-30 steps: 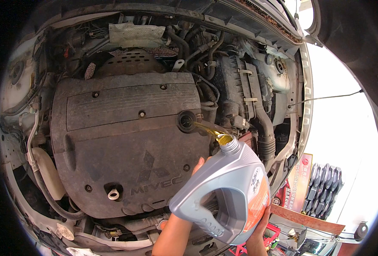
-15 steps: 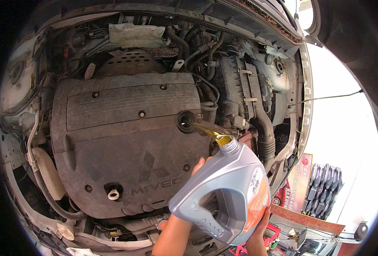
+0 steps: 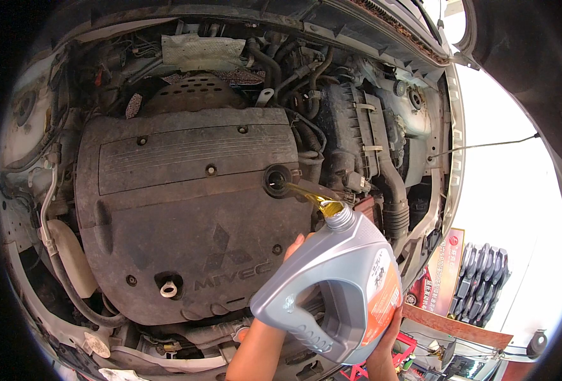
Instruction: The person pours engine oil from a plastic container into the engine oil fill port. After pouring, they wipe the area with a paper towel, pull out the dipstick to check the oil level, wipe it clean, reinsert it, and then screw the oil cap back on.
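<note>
A: While the oil jug [image 3: 355, 286] leans over the engine cover [image 3: 160, 235], how is it held, and where does it point?

B: Its ridged neck [image 3: 340, 221] aims up and left at the oil filler opening [image 3: 277, 182], near but not touching; a yellow oil stream [image 3: 309, 195] crosses the gap into it. As for the hands, the right hand [image 3: 390, 333] curls around the jug's lower end, beside the orange label [image 3: 383, 303]; the left hand [image 3: 294, 247] is mostly hidden beneath, only fingers showing past the edge; I cannot tell how far open it is or how firmly it grips.

A: What could go wrong?

B: That gap looks like the weak point; if the jug rolls or drops back, the stream could fall short and run over the cover; a steeper tilt could make it surge and splash the rim. No fingers show on the moulded handle [image 3: 304, 331] either; an oily palm could let the jug slip toward the ribbed intake hose [image 3: 396, 220].

A: And overfilling?

B: Possible, I'd judge; the level inside cannot be seen; the dipstick pull ring [image 3: 168, 289] sits seated in the cover.
</note>
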The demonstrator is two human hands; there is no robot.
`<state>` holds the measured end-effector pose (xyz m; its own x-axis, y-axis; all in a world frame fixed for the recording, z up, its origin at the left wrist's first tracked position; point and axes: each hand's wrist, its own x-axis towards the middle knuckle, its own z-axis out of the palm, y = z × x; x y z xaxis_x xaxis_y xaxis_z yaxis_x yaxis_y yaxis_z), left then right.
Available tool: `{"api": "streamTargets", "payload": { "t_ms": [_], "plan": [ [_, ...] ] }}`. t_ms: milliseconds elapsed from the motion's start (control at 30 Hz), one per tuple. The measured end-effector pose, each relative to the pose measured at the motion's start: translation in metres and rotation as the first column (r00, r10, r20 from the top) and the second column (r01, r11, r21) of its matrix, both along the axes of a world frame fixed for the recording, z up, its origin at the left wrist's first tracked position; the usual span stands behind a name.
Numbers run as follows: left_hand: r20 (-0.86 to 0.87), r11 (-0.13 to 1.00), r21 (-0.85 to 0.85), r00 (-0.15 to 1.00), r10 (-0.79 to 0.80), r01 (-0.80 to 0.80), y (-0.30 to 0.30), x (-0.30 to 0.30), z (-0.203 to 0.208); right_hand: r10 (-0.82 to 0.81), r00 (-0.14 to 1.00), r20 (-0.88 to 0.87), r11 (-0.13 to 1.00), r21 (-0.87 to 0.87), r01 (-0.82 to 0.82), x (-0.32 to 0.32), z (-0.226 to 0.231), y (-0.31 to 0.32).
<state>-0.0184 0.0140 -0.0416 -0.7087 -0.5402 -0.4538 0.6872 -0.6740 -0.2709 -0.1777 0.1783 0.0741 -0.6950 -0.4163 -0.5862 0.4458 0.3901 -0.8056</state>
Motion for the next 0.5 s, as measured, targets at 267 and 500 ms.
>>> {"api": "streamTargets", "payload": {
  "t_ms": [267,500],
  "plan": [
    [0.022,1.000,0.008,1.000,-0.006,0.006,-0.0013,0.0005,0.0015,0.030,1.000,-0.003,0.999,-0.014,-0.030,-0.0049,-0.0029,0.0039],
    [0.025,1.000,0.009,1.000,-0.003,0.002,-0.0010,0.0013,0.0012,0.020,0.999,0.035,1.000,0.003,-0.020,-0.0050,0.0003,0.0047]
  ]
}}
